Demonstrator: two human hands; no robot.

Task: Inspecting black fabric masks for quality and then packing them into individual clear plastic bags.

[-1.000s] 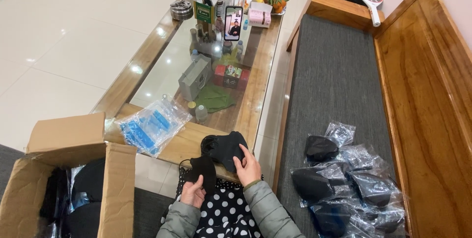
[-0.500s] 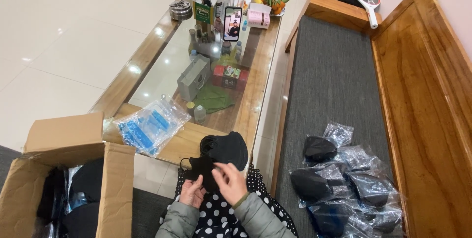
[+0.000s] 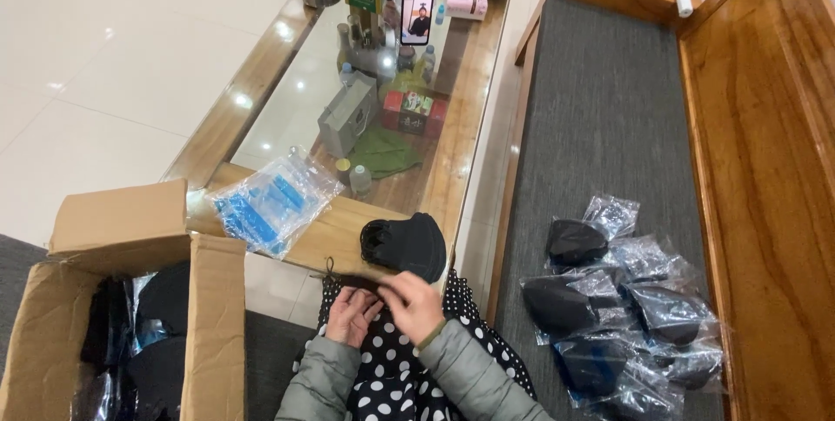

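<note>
A black cap (image 3: 407, 244) lies at the near end of the glass-topped wooden table (image 3: 470, 99), just beyond my knees. My left hand (image 3: 351, 315) and my right hand (image 3: 411, 301) meet over my polka-dot lap, both pinching a thin black strap (image 3: 348, 279) that hangs off the cap toward me. A stack of clear bags with blue print (image 3: 272, 200) rests on the table corner to the left of the cap.
An open cardboard box (image 3: 130, 238) with black items in plastic stands at my left. Several bagged black caps (image 3: 622, 299) are piled on the grey bench cushion at my right. A phone (image 3: 417, 10), boxes, bottles and fruit crowd the table's far end.
The cap has gone from under my right hand to lying on the table edge. Both hands have dropped back to my lap, holding the strap. The view has shifted.
</note>
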